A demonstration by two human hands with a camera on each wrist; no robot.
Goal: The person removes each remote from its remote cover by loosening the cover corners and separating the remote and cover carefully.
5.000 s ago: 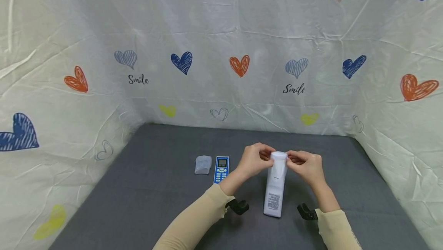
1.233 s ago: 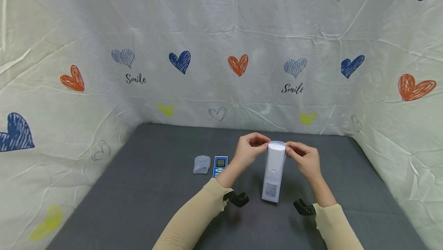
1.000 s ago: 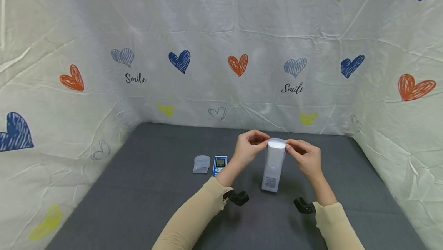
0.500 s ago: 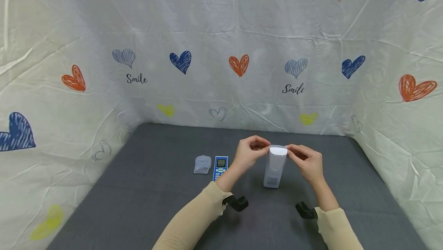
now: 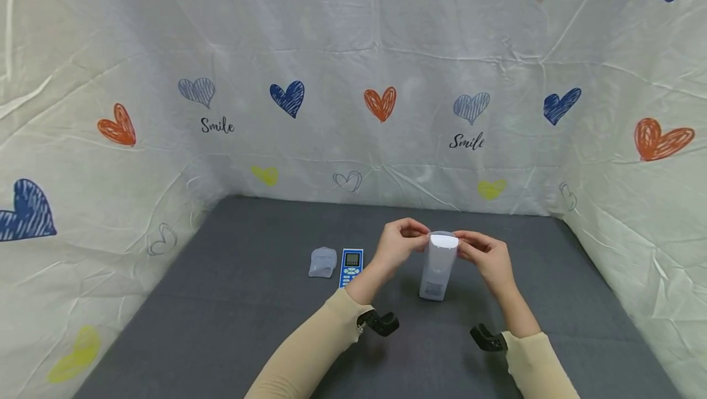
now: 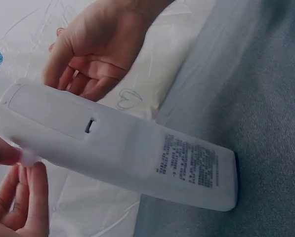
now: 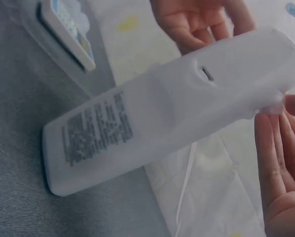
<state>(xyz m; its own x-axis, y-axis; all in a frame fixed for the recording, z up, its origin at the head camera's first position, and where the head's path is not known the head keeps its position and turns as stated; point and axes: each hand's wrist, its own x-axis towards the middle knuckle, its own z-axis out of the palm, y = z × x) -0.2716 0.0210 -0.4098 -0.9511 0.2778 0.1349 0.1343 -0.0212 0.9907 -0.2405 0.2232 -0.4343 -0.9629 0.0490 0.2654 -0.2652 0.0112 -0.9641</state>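
Note:
A white remote control stands tilted on its lower end on the table, back side towards me. Its back shows a battery cover and a printed label. A translucent sleeve fits around it, with loose edges at the raised end. My left hand pinches the sleeve's edge on the left of that end. On the opposite side my right hand pinches the other edge between thumb and fingers. The front of the remote is hidden.
Left of my hands lies a second remote with a blue face and small screen, partly covered by my left wrist. Beside it sits a crumpled translucent cover. A grey cloth covers the table, and a heart-printed curtain surrounds it.
Since five seconds ago the white remote has tipped up from a flatter pose, its lower end moving away from me. Over the last half second almost nothing has moved.

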